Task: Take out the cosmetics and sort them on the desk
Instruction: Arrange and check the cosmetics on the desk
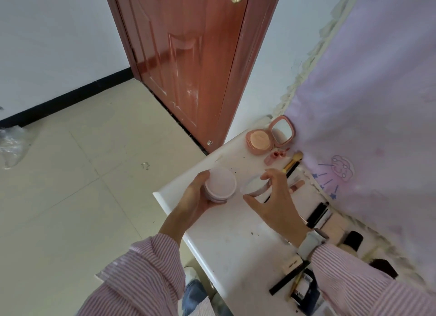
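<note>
My left hand (193, 198) grips a round pale pink powder jar (220, 185) from its left side, above the white desk (226, 240). Just right of the jar, my right hand (273, 202) pinches the jar's clear round lid (256, 186) between thumb and fingertips. At the desk's far corner an open pink compact (269, 139) lies with its mirror up. Beside it lie a small pink lip tube (273, 156) and a gold-handled brush (292, 162).
Along the desk's right edge, against a lilac cloth (377, 103), lie black tubes (318, 213), a cream bottle with a black cap (351, 241), a black pencil (289, 278) and a dark bottle (303, 287). A red-brown door (188, 56) and tiled floor (70, 186) lie to the left.
</note>
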